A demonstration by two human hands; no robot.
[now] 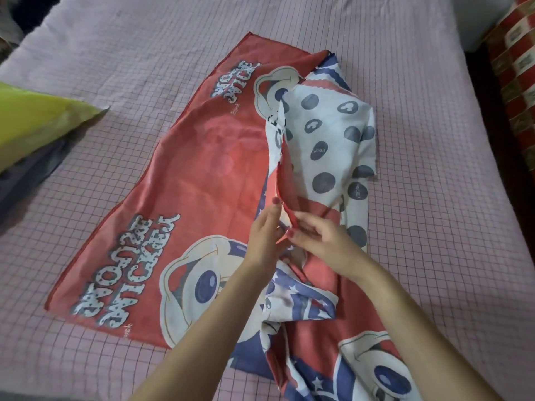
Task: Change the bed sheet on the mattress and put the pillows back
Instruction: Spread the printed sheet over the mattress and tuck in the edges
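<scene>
Red and blue cloth with white stars lies crumpled nearest to the person, at the lower middle of the view; it is part of a printed bed sheet (202, 180) that rests on the mattress (434, 198). Two bare forearms reach forward over this crumpled part. The left hand (265, 238) has its fingers nearly straight and pressed against a raised fold of the sheet, and the thumb side is hidden, so I cannot tell if it pinches the cloth. The right hand (321, 241) has curled fingers and pinches the same red fold from the other side. The two hands are touching the fold just beside each other.

Beyond the hands, the fold rises and opens to a white part with dark blue dots, which lies bunched to the right. To the left, a flat red part with cartoon print and white letters is spread out on the mattress. The mattress has a pale pink cover with a thin dark grid. A yellow-green pillow (37, 120) lies at the left edge, well apart from the sheet. A red patterned cloth (515, 70) shows at the far right.
</scene>
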